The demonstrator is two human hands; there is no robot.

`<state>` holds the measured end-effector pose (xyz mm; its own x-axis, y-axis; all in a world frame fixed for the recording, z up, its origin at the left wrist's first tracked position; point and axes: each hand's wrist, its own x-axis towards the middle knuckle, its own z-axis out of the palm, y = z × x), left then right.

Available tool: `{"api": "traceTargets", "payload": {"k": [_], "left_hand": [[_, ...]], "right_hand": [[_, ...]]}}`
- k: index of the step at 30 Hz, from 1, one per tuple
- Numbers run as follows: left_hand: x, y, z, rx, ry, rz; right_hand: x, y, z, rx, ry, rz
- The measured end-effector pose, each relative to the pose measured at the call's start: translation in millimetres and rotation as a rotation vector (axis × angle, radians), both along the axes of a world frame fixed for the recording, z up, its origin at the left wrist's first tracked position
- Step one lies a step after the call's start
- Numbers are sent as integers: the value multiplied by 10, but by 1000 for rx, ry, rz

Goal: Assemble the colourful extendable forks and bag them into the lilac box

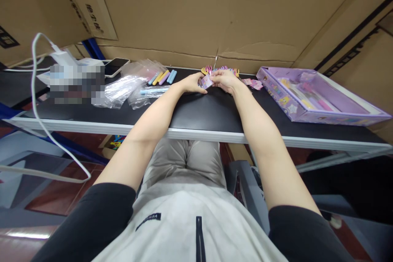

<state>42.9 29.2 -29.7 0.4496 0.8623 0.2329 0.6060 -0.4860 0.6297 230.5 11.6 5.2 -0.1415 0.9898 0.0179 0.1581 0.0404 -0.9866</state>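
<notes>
Both of my hands meet at the far middle of the black table (202, 112). My left hand (193, 83) and my right hand (225, 80) pinch a small pink-purple packet (206, 81) between their fingertips, fingers curled round it. Just behind the hands lies a row of small colourful clips (219, 68). More small pink packets (254, 84) lie to the right of my right hand.
Clear plastic bags (123, 88) and several coloured sticks (162, 77) lie left of my hands. A purple stationery box (319, 96) sits open at the right. A phone (116, 66), a white charger (63, 56) with its cable and cardboard boxes (215, 12) stand behind.
</notes>
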Motion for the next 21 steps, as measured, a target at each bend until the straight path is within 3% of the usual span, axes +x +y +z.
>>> {"api": "traceTargets", "payload": {"k": [10,21], "left_hand": [[38,-155,110,12,-16,55],[28,-97,72,78,1,71]], "right_hand": [[3,39,-11,7,22,-18],[-32,53,35,15,20,-115]]}}
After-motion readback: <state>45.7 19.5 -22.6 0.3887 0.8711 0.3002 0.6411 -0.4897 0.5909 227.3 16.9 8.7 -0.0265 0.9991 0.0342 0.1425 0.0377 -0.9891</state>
